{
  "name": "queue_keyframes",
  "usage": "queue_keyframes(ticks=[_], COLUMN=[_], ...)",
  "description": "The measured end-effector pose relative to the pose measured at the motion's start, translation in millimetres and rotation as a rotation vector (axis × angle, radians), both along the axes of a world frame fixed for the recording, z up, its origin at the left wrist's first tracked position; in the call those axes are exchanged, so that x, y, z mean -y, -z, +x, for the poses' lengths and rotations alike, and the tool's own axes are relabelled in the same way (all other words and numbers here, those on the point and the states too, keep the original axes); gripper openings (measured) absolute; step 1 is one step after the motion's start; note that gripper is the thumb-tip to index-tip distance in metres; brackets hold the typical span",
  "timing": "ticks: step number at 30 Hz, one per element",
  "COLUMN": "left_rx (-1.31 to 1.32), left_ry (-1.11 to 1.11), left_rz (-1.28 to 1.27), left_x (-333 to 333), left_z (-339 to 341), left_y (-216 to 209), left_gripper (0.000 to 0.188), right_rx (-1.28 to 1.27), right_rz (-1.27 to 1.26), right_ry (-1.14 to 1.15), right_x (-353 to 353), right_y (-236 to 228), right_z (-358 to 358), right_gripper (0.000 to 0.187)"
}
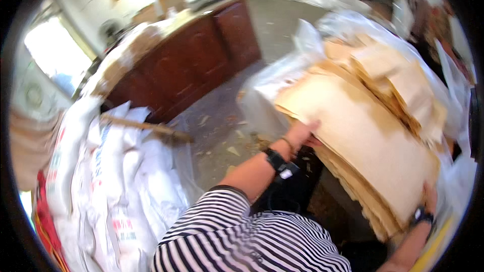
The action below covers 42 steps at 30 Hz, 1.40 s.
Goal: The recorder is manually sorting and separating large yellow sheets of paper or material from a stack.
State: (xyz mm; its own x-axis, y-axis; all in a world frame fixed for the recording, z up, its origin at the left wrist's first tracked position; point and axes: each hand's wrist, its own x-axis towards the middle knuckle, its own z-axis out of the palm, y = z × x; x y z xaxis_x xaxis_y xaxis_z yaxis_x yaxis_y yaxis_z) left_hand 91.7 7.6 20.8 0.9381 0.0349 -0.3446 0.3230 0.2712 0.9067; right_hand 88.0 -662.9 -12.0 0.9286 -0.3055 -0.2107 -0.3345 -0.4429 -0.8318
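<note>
Pinching the near long edge of the tan sheet stack (363, 136), the left hand (305, 133) shared its diagonal long axis with the right hand (428, 199), apparently clasping the right end.

Matt, rough-edged papery sheets (360, 143)

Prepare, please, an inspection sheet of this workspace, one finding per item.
Surface: mostly hidden by clear plastic and sheets.
Things in hand: stack of brown sheets, ragged near edge.
Clutter: scraps on the floor; white sacks at left.
Hands: left hand pinches the stack's edge, thumb on top; right hand at its right end, grip unclear.
Cables: thin dark line below the left wristband, possibly a cable.
Surroundings: reddish-brown wooden counter beyond.
</note>
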Motion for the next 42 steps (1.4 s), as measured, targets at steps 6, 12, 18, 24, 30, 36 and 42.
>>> queue_keyframes(ticks=[6, 12, 18, 24, 30, 36, 42], left_rx=[0.001, -0.063, 0.005, 0.031, 0.064, 0.013, 0.067], left_ry=[-0.029, 0.048, 0.049, -0.004, -0.011, 0.004, 0.353], left_rz=[-0.008, 0.036, 0.070, -0.014, -0.011, 0.107, 0.982], left_x=[-16.0, -32.3, -32.3, -35.8, -33.5, -23.8, -15.5], left_z=[-9.1, 0.8, -4.7, -15.0, -20.6, -20.3, -56.9], left_y=[32.4, 34.4, 37.4, 45.1, 56.2, 34.5, -27.6], left_gripper=[0.046, 0.041, 0.041, 0.042, 0.039, 0.041, 0.045], right_rx=[0.096, 0.174, 0.094, 0.053, 0.019, -0.025, 0.246], right_rz=[-0.028, -0.007, -0.043, -0.038, -0.021, 0.036, -0.127], right_ry=[-0.020, -0.129, -0.120, -0.140, -0.118, -0.095, -0.014], right_x=[-22.7, -50.0, -77.1, -89.0, -73.6, -27.0, -51.1], right_y=[20.2, -5.8, -41.3, -35.5, -22.1, 10.3, 14.3], right_z=[15.3, -22.4, -55.2, -53.8, -52.0, -40.2, -91.6], right_gripper=[0.055, 0.058, 0.059, 0.060, 0.060, 0.061, 0.061])
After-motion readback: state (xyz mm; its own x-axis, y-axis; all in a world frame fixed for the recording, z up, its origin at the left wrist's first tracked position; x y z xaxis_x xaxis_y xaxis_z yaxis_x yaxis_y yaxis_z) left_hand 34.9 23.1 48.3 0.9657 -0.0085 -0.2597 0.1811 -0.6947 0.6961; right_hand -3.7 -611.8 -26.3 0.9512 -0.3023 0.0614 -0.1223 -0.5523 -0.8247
